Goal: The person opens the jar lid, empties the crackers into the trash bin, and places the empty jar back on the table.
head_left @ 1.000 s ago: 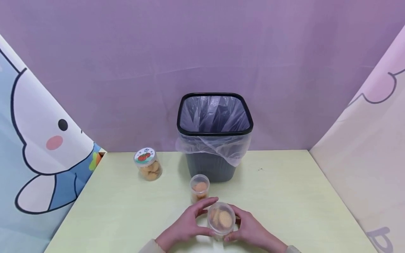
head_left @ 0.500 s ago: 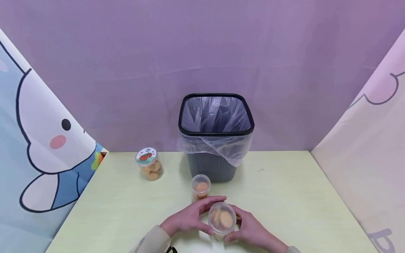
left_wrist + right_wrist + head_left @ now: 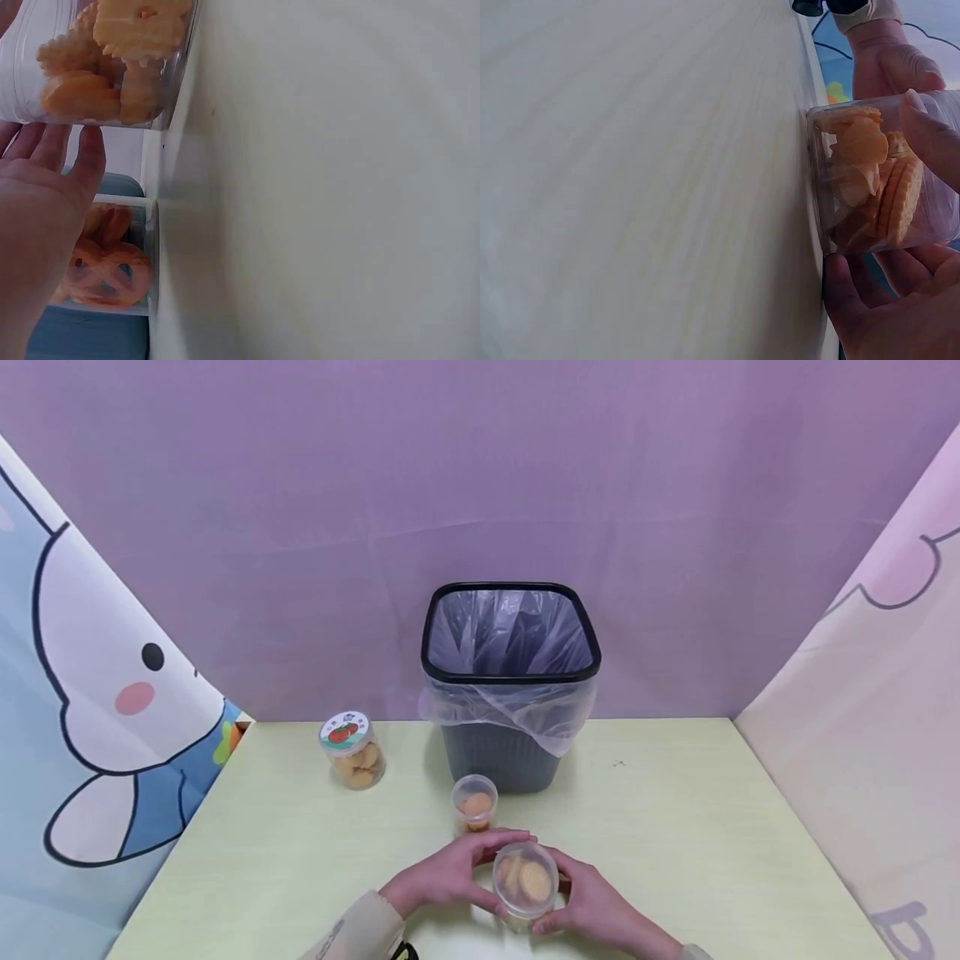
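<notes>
A round clear plastic jar of biscuits (image 3: 525, 881) stands upright on the table at the front, between both hands. My left hand (image 3: 448, 872) holds its left side, thumb at the near side and fingers reaching round the far side. From the right, my right hand (image 3: 592, 897) grips it with thumb and fingers. In the left wrist view, square and round biscuits show through the jar wall (image 3: 142, 67); the right wrist view shows the jar's base (image 3: 817, 180) at the tabletop. Just beyond my left fingers is a smaller clear tub of pretzel-shaped biscuits (image 3: 475, 802).
A grey bin (image 3: 502, 756) with a black rim and clear liner stands at the back middle. To its left is another biscuit jar (image 3: 354, 758) with a tomato picture on its lid. A purple backdrop (image 3: 480, 468) rises behind the pale table (image 3: 675, 827).
My left hand's fingers have reached further right round the far side of the biscuit jar, and more of the left sleeve shows. The jar and right hand have stayed in place.
</notes>
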The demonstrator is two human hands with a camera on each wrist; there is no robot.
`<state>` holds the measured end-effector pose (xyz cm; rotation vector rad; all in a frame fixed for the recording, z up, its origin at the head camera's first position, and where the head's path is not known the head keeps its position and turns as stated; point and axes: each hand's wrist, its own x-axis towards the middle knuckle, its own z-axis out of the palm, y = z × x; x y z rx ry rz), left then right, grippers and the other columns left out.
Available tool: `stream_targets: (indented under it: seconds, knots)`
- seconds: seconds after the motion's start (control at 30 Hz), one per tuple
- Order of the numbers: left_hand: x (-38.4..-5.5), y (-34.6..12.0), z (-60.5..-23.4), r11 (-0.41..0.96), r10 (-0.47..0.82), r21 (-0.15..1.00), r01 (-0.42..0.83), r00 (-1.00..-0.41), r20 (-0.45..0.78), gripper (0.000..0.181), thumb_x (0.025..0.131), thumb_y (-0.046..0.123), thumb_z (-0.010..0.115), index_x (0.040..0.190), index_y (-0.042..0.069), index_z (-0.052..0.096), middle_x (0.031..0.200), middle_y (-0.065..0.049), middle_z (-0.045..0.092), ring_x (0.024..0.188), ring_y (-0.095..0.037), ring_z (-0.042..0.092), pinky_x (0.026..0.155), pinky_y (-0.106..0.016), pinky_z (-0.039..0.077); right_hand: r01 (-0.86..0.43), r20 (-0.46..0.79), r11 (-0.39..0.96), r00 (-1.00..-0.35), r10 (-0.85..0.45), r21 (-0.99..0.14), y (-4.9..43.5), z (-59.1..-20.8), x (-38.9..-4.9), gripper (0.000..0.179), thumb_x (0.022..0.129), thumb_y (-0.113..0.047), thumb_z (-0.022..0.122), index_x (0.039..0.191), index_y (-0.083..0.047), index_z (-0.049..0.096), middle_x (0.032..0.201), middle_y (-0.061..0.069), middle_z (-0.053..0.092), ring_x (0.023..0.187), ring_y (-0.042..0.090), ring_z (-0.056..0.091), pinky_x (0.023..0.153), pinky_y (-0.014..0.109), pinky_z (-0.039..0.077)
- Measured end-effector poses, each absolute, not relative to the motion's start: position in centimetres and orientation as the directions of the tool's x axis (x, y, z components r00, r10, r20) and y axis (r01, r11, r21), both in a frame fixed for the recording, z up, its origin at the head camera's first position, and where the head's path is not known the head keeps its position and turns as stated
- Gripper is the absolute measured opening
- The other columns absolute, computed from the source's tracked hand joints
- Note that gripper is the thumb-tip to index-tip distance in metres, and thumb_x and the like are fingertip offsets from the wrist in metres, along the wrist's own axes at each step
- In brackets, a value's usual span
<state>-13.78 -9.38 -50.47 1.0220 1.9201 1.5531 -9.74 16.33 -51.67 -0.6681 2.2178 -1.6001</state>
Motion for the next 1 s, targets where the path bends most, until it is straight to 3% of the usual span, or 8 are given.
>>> stream_targets:
  seconds: [0.5,0.9,1.0]
  knots:
    - [-10.9,-8.8,-50.4,0.155,0.590,0.929,0.335,-0.786,0.185,0.087,0.071,0.019,0.091,0.147,0.016,0.048,0.145,0.000,0.052,0.130,-0.021,0.049,0.106,-0.039,0.042,-0.180,0.010,0.283,-0.859,-0.512,-0.942,15.9,-51.5,-9.5,0.088,0.068,-0.025,0.093,0.144,-0.016,0.050,0.138,0.001,0.058,0.122,0.018,0.054,0.096,0.027,0.047]
    - [-8.9,-7.7,-50.4,0.191,0.442,0.913,0.359,-0.862,0.247,0.083,0.073,0.023,0.090,0.144,0.010,0.050,0.144,-0.003,0.051,0.128,-0.026,0.049,0.097,-0.039,0.048,-0.150,0.011,0.261,-0.884,-0.467,-0.954,15.5,-51.5,-9.1,0.087,0.068,-0.021,0.093,0.143,-0.014,0.051,0.136,0.002,0.058,0.122,0.022,0.055,0.093,0.027,0.049]
    - [-8.3,-7.3,-50.2,0.214,0.393,0.916,0.339,-0.888,0.237,0.084,0.072,0.025,0.090,0.145,0.014,0.049,0.145,-0.004,0.049,0.129,-0.028,0.049,0.096,-0.040,0.049,-0.136,0.003,0.262,-0.892,-0.453,-0.955,15.4,-51.5,-9.0,0.087,0.067,-0.021,0.093,0.143,-0.014,0.051,0.136,0.002,0.058,0.121,0.023,0.056,0.091,0.027,0.050]
